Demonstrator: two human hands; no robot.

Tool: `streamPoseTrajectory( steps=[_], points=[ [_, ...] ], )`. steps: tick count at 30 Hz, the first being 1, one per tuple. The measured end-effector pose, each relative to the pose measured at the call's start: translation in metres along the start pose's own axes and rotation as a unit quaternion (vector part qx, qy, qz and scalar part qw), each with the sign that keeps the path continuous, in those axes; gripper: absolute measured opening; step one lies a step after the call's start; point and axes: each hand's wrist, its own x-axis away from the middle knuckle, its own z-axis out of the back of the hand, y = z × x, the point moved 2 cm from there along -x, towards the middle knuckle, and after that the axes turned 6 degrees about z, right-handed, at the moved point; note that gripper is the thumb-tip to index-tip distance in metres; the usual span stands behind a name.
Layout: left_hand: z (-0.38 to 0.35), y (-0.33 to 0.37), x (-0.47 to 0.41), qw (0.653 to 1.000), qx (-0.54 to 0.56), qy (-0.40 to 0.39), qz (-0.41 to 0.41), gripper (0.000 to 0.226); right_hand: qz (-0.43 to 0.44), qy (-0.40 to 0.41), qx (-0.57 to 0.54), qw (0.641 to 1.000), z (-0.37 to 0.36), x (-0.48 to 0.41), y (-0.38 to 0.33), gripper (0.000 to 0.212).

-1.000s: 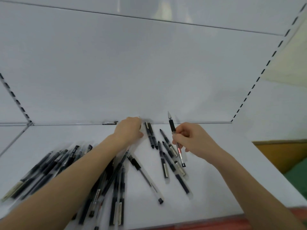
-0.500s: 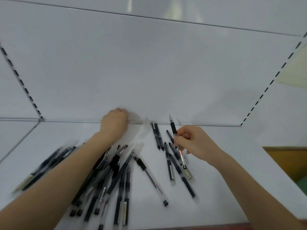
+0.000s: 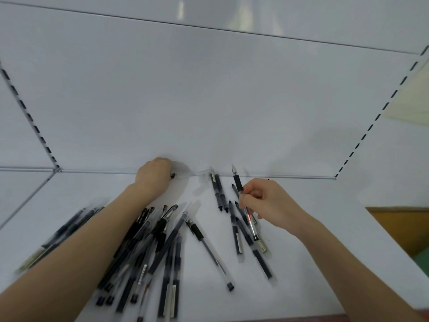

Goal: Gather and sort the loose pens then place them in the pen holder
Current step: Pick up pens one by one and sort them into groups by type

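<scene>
The held pen point(image 3: 238, 183), with a black sleeve and a red core showing through its clear barrel, is standing slanted just right of the frame's middle, its pointed tip aiming up toward the back panel. The right hand point(image 3: 269, 203) is taking it at mid-barrel, its grip pinching the pen between thumb and curled fingers, while the lower end is hanging over a few crossed pens point(image 3: 237, 238) lying on the shelf point(image 3: 290, 298).

A pair of dark pens point(image 3: 218, 189) is lying side by side just left of the held pen, their far ends touching the shelf's back edge. Further left, the left hand point(image 3: 153, 176) is resting knuckles-up against that back edge with its fingers curled under. A small dark speck is showing at its fingertips, and I cannot tell whether its grip is closing on anything.

A single pen point(image 3: 209, 249) is lying alone on a slant between the two arms. The big heap of pens point(image 3: 148, 247) is fanning out beside and under the left forearm in the lower middle of the frame, partly blurred. Another cluster point(image 3: 60, 235) is lying at the lower left.

The shelf is running white and flat, with a reddish front edge point(image 3: 278, 318) showing along the bottom. The white back panel point(image 3: 209, 101) is filling the upper half of the frame, bounded by a slotted upright on the left point(image 3: 30, 117) and another on the right point(image 3: 380, 112). An ochre and green patch point(image 3: 406, 228) is showing at the lower right beyond the shelf.
</scene>
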Motion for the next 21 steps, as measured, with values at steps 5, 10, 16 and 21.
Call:
streamPoseTrajectory(
  steps=[5, 10, 16, 21],
  points=[
    [0.023, 0.007, 0.016, 0.994, 0.111, 0.024, 0.002, 0.03, 0.017, 0.011, -0.021, 1.0, 0.003, 0.004, -0.005, 0.012],
    [0.067, 0.023, 0.056, 0.779, 0.627, -0.025, 0.021, 0.029, 0.09, 0.052, -0.09, 0.99, 0.007, 0.013, -0.036, 0.008],
    [0.085, 0.029, 0.084, 0.619, 0.783, -0.046, 0.035, 0.019, 0.169, 0.029, -0.088, 0.981, -0.006, 0.033, -0.075, 0.015],
    [0.09, 0.028, 0.094, 0.601, 0.798, -0.039, 0.024, 0.018, 0.173, 0.015, -0.065, 0.983, -0.016, 0.039, -0.081, 0.016]
  ],
)
